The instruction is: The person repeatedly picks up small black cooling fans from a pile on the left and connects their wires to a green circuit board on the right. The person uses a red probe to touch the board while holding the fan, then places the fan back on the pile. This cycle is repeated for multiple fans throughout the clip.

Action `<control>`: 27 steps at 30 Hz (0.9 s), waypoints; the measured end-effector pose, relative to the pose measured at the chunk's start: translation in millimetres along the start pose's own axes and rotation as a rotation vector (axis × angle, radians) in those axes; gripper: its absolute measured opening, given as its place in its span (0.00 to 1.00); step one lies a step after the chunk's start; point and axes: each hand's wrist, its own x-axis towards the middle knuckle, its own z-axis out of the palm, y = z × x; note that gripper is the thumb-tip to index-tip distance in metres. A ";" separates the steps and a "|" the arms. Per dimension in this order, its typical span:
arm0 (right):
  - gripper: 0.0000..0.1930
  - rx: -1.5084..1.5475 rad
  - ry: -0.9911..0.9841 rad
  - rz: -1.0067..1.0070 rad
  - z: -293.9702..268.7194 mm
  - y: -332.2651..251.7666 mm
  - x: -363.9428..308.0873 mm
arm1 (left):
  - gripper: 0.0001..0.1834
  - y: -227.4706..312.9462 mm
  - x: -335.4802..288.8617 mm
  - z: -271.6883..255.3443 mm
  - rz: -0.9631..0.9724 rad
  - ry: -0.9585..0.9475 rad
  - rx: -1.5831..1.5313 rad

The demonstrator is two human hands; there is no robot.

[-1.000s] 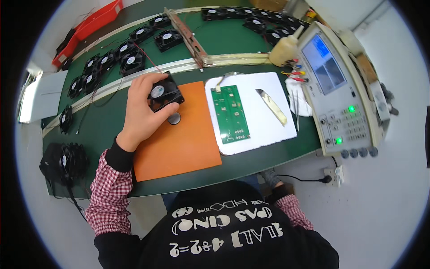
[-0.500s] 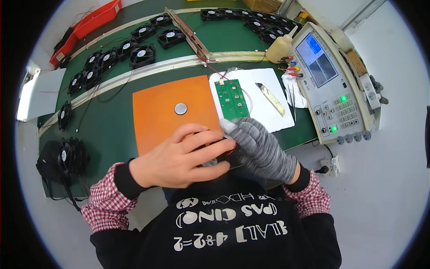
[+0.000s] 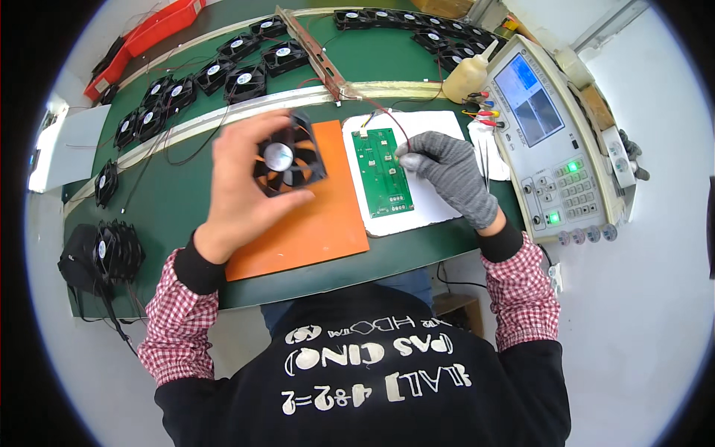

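My left hand (image 3: pixel 242 175), bare, grips a black square cooling fan (image 3: pixel 307 165) by its frame, tilted up over the orange board (image 3: pixel 331 223). A pale round label marks the fan's hub. In a grey knitted glove, my right hand (image 3: pixel 456 179) pinches the end of a thin red wire (image 3: pixel 387 113) above the green circuit board (image 3: pixel 380 175). That wire arcs back toward the far side of the bench; whether it joins the held fan cannot be made out. The circuit board lies on a white sheet (image 3: pixel 432 208), with small white connectors on its face.
Several more fans (image 3: pixel 246 82) with loose leads stand on the far bench, and a stack (image 3: pixel 119 253) sits at the left edge. A rust-coloured metal bar (image 3: pixel 313 52) divides the bench. On the right are a squeeze bottle (image 3: pixel 468 77), tweezers (image 3: pixel 487 164) and a test instrument (image 3: pixel 547 141).
My hands have parted and moved up from the bench's near edge. The fan is now raised at the left, and the right hand holds the wire over the circuit board.
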 end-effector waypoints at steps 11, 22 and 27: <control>0.10 -0.236 -0.044 -0.326 15.9 30.6 28.3 | 0.58 -22.5 -16.4 15.1 -0.239 -0.416 -0.106; 0.15 -0.437 -0.167 -0.467 10.2 21.2 36.0 | 0.51 -13.4 -12.3 15.4 -0.179 -0.374 0.020; 0.11 -0.303 -0.160 -0.252 4.5 18.7 38.7 | 0.56 15.8 7.2 -31.6 0.189 -0.075 0.387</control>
